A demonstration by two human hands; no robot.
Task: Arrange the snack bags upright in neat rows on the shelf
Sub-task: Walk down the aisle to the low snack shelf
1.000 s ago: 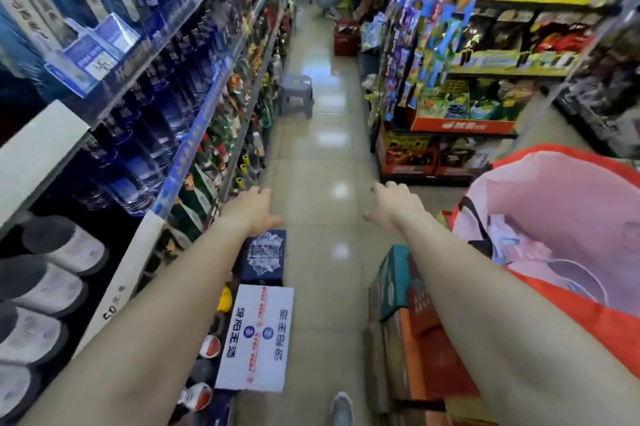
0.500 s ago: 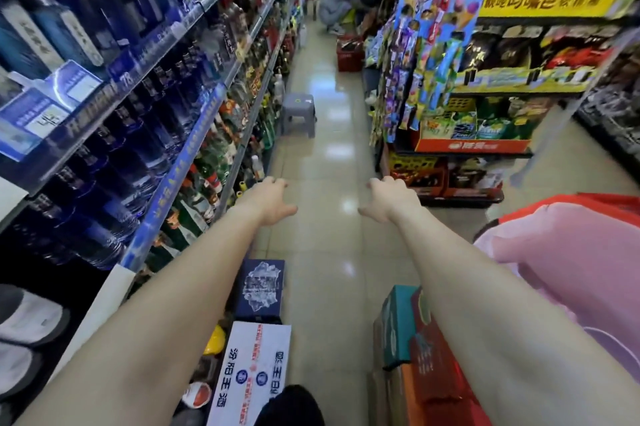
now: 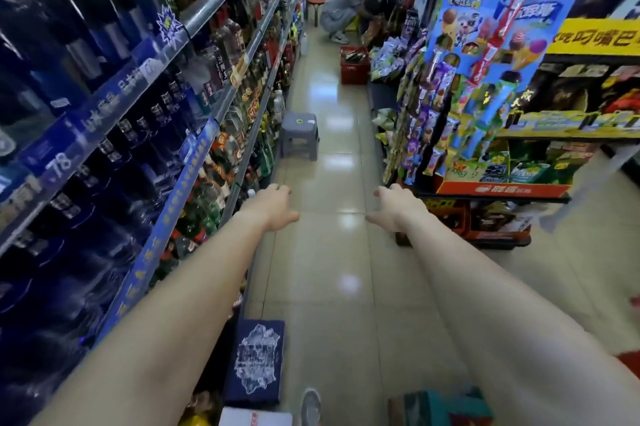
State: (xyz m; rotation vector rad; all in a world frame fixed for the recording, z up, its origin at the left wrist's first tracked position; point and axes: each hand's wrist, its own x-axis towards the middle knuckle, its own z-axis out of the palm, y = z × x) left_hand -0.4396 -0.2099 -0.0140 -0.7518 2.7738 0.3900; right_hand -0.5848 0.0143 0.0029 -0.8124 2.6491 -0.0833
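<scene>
Landmark: grey stool [image 3: 299, 134] standing in the aisle. Far left of the stool, bottle shelving [image 3: 104, 113] runs the length of the aisle; no snack bags seen there. Left hand [image 3: 273, 207], nearer the camera than the stool and just left of it, is stretched forward with its back up. Its fingers [image 3: 277, 187] droop in a loose curl and have hold of nothing. Right hand [image 3: 398, 210], nearer than the stool and to its right, has the same pose, fingers [image 3: 379, 192] slack and empty. Snack bags [image 3: 526, 171] lie right of the stool, on the red-fronted low shelf [image 3: 502, 189] of the end display, which is also right of both hands and slightly beyond them. The bags look mostly stood on end, long axis roughly vertical, some leaning, but the blur prevents a firm read. More bags [image 3: 388, 58] sit beyond the stool and to its right, beside a red basket [image 3: 353, 68]. I cannot tell which lot is meant. Judgement: the right hand is clearly nearer the red-fronted shelf, so a turn rightward would bring its fingers to the bags first, the left following across the aisle. Nothing is handled yet.
</scene>
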